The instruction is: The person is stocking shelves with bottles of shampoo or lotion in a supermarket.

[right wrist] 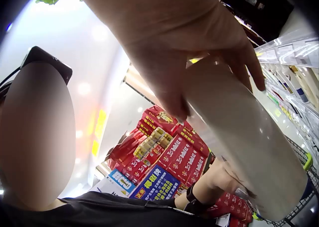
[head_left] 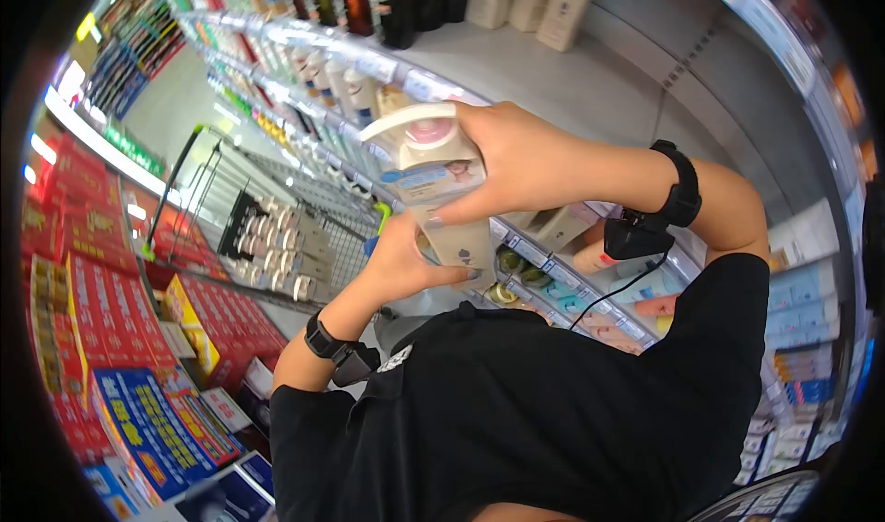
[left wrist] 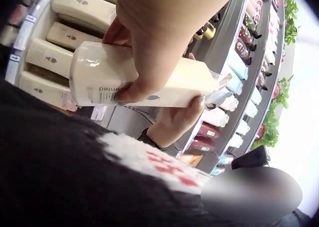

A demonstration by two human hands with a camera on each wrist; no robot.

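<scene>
Both hands hold one cream-coloured pump bottle (head_left: 461,246) in front of the chest. It has a white top with a pink round part and a blue-and-white label on its upper end. The right hand (head_left: 507,158) grips the upper part just below the top. Lower down, the left hand (head_left: 406,264) holds the body with thumb and fingers around it. In the left wrist view, the bottle (left wrist: 179,82) lies across the frame, clear plastic at its top end, small print near its base. The right wrist view shows the bottle's smooth side (right wrist: 239,127), fingers at its upper end.
A shopping cart (head_left: 355,259) with rows of pale bottles (head_left: 295,246) stands ahead to the left. Store shelves (head_left: 424,84) with bottles run along the right. Red boxes (head_left: 120,310) and a blue sign (head_left: 152,421) are stacked at left. Matching cream bottles (left wrist: 47,60) sit on a shelf.
</scene>
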